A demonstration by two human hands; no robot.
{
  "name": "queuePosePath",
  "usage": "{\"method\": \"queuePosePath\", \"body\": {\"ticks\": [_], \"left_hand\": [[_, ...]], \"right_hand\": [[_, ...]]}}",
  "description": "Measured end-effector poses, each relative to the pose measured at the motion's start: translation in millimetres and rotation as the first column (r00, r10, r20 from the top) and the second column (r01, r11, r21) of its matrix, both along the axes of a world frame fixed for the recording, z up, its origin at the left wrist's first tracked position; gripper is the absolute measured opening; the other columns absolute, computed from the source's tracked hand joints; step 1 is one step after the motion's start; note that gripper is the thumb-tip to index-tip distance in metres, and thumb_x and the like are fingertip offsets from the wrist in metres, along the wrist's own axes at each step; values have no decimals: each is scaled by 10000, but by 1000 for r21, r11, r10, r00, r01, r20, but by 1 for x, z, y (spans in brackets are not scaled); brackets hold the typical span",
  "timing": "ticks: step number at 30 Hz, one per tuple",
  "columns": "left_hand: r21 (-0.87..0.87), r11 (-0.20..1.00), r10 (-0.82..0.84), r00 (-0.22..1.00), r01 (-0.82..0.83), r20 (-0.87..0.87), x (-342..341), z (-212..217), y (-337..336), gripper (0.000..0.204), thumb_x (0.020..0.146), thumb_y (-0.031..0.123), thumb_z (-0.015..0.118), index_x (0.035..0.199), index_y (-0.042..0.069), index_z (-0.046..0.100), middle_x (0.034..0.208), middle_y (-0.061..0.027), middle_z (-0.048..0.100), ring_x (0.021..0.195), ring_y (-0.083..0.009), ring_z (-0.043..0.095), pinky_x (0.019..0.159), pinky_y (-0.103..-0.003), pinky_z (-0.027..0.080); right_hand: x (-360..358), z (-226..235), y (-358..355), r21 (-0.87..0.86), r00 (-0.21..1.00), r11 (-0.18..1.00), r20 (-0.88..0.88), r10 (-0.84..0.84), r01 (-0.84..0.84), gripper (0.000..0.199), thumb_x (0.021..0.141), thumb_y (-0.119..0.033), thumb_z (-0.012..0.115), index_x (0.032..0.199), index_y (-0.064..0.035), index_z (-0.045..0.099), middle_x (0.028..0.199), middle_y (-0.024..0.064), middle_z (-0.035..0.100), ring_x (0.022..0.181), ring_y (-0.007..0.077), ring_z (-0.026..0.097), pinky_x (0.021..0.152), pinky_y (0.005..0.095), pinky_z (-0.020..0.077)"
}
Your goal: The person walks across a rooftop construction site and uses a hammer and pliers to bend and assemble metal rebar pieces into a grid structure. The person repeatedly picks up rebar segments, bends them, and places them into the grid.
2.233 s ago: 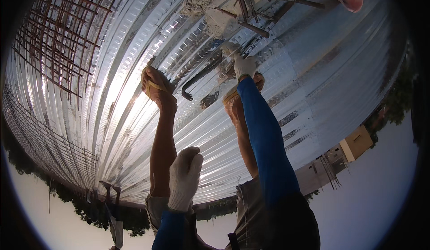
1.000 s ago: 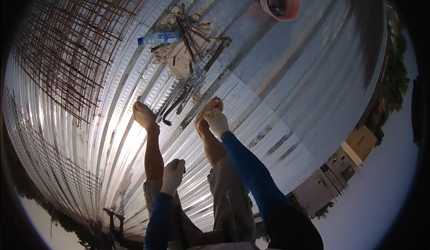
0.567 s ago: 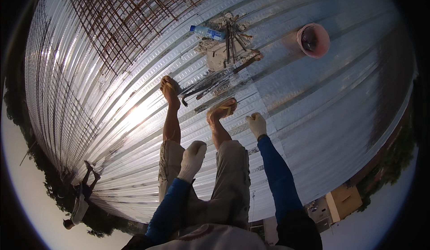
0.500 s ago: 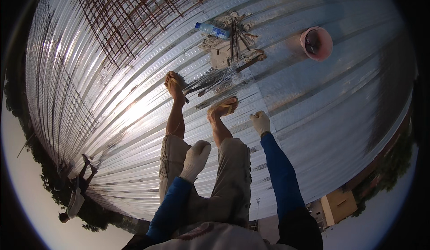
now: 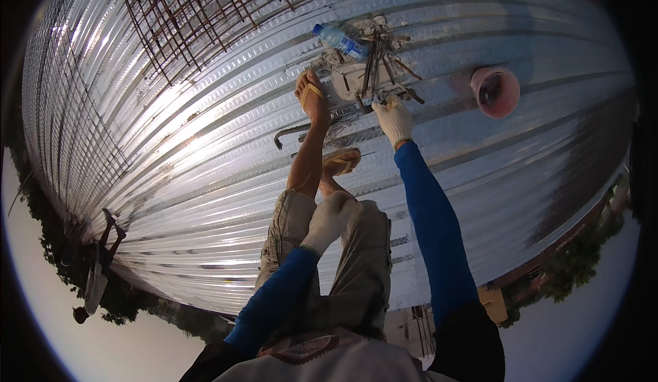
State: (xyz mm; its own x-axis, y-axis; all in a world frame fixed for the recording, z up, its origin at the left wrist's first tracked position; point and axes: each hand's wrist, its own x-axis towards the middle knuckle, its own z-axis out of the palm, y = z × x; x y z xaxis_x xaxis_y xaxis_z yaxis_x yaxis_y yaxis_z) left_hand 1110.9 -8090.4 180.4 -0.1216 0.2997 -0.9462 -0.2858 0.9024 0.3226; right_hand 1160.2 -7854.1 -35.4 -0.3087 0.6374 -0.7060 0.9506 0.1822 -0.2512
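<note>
My right hand [image 5: 394, 119], in a white knit glove, reaches down to a pile of dark metal rods [image 5: 373, 63] on a block of grey concrete [image 5: 340, 80]. Its fingers curl over a dark bar [image 5: 415, 95] at the near side of the pile; the glove partly hides the grip. Above my thighs, my left hand [image 5: 332, 221] is a loose fist in the same kind of glove, with nothing showing in it. A dark bar with a hooked end [image 5: 291, 131] lies on the ribbed metal sheeting, partly behind my leg. Against the pile rests a blue-capped plastic bottle [image 5: 340, 41].
A pink bucket [image 5: 495, 93] stands to the right of the pile. Rusty rebar mesh [image 5: 199, 15] covers the sheeting at the far left. Another person [image 5: 99, 269] is at the left edge. My sandalled feet [image 5: 312, 94] stand on the ribbed metal sheeting [image 5: 480, 197].
My right hand has moved forward from beside my knee to the rods. My left foot has stepped ahead toward the pile. The left hand stays closed over my thighs.
</note>
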Motion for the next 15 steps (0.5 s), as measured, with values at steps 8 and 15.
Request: {"method": "queuePosePath", "body": {"ticks": [8, 15], "left_hand": [[104, 984, -145, 989, 143, 8, -62, -81, 53, 349, 1005, 374, 552, 1101, 57, 662, 1016, -200, 724, 979, -403, 702, 847, -496, 536], [90, 987, -137, 989, 131, 56, -53, -127, 98, 327, 1008, 346, 558, 1095, 45, 653, 1011, -203, 716, 961, -399, 701, 838, -502, 538]], "right_hand": [[-49, -93, 30, 26, 960, 984, 228, 163, -174, 958, 792, -620, 764, 1384, 105, 558, 1310, 319, 640, 1222, 400, 646, 1027, 452, 530], [-73, -161, 38, 161, 938, 983, 345, 27, -88, 1105, 631, -770, 819, 1314, 74, 614, 1209, 285, 692, 1149, 369, 678, 958, 470, 558]]}}
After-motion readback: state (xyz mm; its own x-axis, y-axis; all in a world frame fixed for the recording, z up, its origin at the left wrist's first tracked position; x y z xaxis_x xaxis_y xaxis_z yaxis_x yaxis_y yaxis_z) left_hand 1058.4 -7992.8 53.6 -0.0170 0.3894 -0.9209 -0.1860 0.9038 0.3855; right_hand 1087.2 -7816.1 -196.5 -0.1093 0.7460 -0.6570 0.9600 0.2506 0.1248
